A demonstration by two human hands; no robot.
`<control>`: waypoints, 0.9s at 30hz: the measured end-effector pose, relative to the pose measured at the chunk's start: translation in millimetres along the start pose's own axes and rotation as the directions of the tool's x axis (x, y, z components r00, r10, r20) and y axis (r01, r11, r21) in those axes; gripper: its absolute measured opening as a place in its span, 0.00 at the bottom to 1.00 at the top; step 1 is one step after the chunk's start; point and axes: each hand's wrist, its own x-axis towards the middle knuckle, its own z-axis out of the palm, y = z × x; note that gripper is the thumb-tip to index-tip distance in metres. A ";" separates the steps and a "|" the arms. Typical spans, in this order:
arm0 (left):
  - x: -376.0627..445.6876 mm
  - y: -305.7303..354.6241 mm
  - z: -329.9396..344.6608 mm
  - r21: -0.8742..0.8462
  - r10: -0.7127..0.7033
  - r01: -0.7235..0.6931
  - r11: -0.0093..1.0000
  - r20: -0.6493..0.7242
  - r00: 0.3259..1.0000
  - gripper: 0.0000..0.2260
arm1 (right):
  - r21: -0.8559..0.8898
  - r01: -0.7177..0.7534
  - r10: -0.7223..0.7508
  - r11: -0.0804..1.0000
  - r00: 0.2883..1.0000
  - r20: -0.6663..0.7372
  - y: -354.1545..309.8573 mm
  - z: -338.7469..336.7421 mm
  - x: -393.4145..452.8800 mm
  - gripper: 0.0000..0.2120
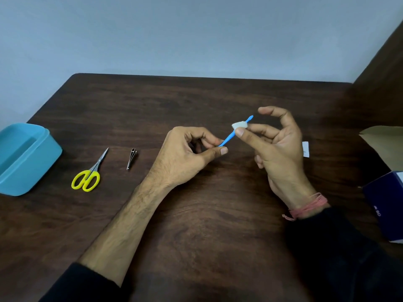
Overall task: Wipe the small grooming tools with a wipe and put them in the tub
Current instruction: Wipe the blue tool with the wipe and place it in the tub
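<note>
The left fingers (214,141) pinch the near end of a thin blue tool (230,136), and the right fingers (241,132) clamp a small white wipe (239,125) round its shaft just short of the far tip; to do this well, I judge the left pinch should hold firm while the wipe slides along the whole shaft and over the tip, the tool being turned so every side is reached. The tool is slim, plastic-looking and slanted up and away above the desk (196,214). Well left of the fingers lie clippers (131,159), then scissors (89,174), then the open tub (24,158).
</note>
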 end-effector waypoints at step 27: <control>1.7 -5.1 1.4 -0.029 -0.022 0.023 0.999 0.028 0.999 0.03 | 0.030 -0.013 0.014 0.999 1.000 -0.012 1.2 -6.2 1.9 0.24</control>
